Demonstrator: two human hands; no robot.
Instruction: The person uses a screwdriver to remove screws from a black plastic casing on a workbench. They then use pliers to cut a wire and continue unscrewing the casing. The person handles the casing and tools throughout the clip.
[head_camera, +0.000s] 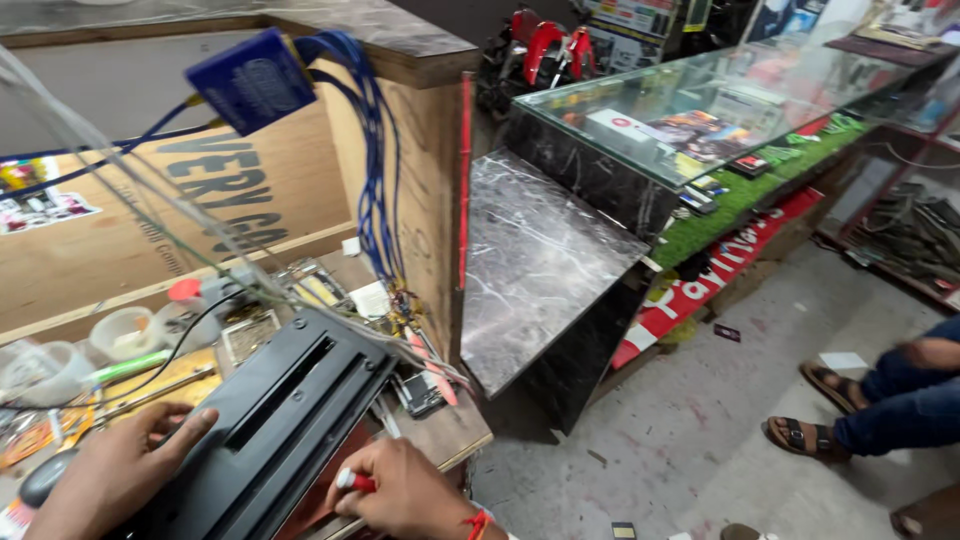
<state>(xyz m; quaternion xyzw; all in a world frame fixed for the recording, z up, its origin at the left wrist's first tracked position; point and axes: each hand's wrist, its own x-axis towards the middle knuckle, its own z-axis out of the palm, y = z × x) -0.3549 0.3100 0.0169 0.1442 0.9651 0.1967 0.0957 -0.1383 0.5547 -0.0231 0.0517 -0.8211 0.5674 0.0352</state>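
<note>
A long black device casing (270, 420) with a slot in its top lies across the cluttered wooden workbench (450, 430). My left hand (110, 470) rests flat against its left side. My right hand (400, 490) is closed around a small tool with a red handle (355, 482) at the casing's near right edge. The tool's tip is hidden behind the hand.
A blue box (250, 80) with a bundle of blue cables (375, 160) hangs over the bench. Small plastic cups, tools and circuit parts litter the bench. A dark marble counter (530, 270) and a glass display case (700, 110) stand to the right. Another person's sandalled feet (810, 405) are on the floor.
</note>
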